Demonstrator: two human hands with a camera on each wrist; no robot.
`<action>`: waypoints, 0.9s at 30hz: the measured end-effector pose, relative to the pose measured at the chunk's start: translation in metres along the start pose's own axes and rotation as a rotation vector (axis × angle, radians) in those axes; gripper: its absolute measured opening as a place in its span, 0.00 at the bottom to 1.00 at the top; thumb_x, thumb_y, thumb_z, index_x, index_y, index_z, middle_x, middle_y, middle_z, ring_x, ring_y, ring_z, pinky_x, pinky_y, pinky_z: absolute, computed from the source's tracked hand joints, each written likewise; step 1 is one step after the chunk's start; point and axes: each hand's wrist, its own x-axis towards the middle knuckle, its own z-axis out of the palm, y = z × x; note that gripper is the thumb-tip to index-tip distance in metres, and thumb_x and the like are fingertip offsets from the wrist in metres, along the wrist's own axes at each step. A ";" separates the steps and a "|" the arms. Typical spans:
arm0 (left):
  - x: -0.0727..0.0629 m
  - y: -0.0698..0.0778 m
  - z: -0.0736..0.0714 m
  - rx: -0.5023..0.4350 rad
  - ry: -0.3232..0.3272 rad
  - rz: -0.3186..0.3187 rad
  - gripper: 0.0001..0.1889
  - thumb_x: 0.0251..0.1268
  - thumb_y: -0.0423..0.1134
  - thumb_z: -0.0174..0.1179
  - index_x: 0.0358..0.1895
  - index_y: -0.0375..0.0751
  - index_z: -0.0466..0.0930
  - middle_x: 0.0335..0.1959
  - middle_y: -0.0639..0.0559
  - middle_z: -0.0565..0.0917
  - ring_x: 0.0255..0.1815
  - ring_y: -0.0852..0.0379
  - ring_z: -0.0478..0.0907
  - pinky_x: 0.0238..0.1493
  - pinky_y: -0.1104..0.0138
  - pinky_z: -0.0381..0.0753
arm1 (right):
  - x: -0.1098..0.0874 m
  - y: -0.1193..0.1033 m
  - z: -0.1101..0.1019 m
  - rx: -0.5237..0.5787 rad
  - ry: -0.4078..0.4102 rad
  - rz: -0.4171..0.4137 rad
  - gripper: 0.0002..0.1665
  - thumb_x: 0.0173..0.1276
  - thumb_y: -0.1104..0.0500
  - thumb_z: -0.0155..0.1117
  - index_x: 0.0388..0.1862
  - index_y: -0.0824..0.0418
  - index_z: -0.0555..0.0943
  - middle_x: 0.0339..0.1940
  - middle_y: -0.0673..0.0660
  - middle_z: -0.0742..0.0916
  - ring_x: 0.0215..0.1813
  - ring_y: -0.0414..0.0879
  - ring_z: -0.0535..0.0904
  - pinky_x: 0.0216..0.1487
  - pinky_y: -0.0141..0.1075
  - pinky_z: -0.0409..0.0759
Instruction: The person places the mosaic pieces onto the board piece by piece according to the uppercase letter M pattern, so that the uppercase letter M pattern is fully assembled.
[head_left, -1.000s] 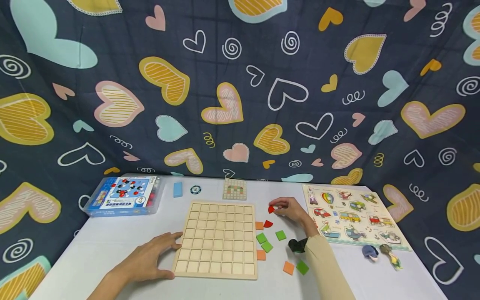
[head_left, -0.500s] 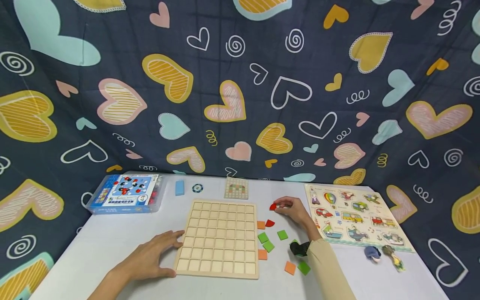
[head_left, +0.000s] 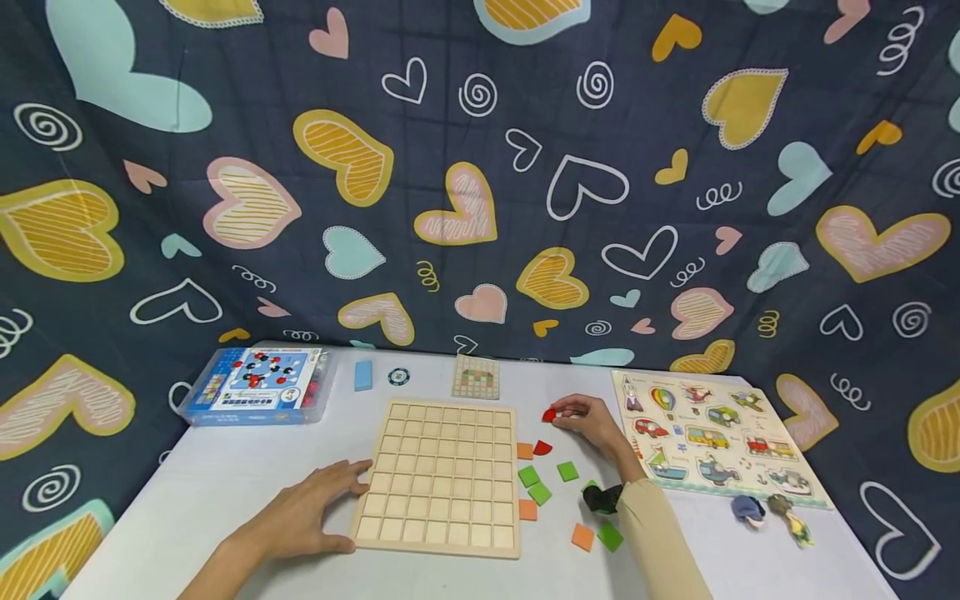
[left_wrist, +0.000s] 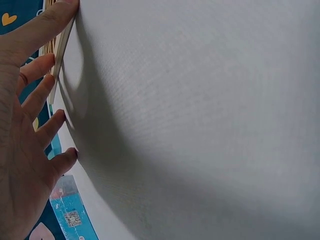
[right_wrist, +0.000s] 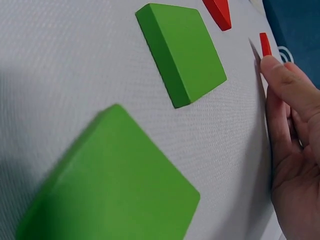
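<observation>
A pale wooden grid board [head_left: 438,482] lies flat in the middle of the table in the head view. Along its left edge rests my left hand [head_left: 300,515], fingers spread, thumb near the lower left corner. My right hand [head_left: 591,423] pinches a red quarter-circle tile [head_left: 549,415] between thumb and fingertips, to the right of the board's upper part. In the right wrist view the same red tile [right_wrist: 265,45] stands on edge at the fingertips. Below it lies a second red tile [head_left: 543,448]. Green tiles [head_left: 567,472] and orange tiles [head_left: 582,537] lie scattered nearby.
A small pattern card [head_left: 476,377] lies behind the board. To its left are a round chip [head_left: 399,377], a blue block [head_left: 363,375] and a plastic box [head_left: 258,387]. A picture puzzle [head_left: 712,437] and two small figures [head_left: 748,511] lie at right.
The head view has shifted slightly, so the table appears a little farther right. Both hands keep nearly the same places, the red tile still in the right fingertips.
</observation>
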 end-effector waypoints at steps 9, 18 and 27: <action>0.001 0.000 0.000 -0.007 -0.021 -0.037 0.36 0.41 0.71 0.64 0.52 0.53 0.78 0.70 0.49 0.66 0.67 0.33 0.62 0.50 0.32 0.70 | 0.002 -0.001 -0.001 0.001 -0.009 0.023 0.16 0.57 0.67 0.71 0.46 0.67 0.83 0.42 0.59 0.87 0.37 0.42 0.76 0.36 0.24 0.76; 0.002 0.004 -0.003 -0.011 -0.022 -0.044 0.36 0.41 0.70 0.64 0.53 0.53 0.78 0.70 0.48 0.66 0.67 0.34 0.62 0.50 0.32 0.71 | -0.001 -0.007 -0.001 -0.013 0.009 0.000 0.16 0.57 0.67 0.71 0.45 0.68 0.82 0.39 0.59 0.87 0.37 0.41 0.79 0.35 0.24 0.77; 0.001 0.003 -0.003 -0.025 -0.053 -0.065 0.35 0.42 0.69 0.65 0.53 0.53 0.78 0.71 0.50 0.65 0.68 0.35 0.61 0.50 0.31 0.70 | -0.014 -0.020 0.005 0.048 0.080 -0.049 0.15 0.58 0.72 0.68 0.45 0.73 0.80 0.39 0.65 0.87 0.39 0.47 0.86 0.36 0.28 0.81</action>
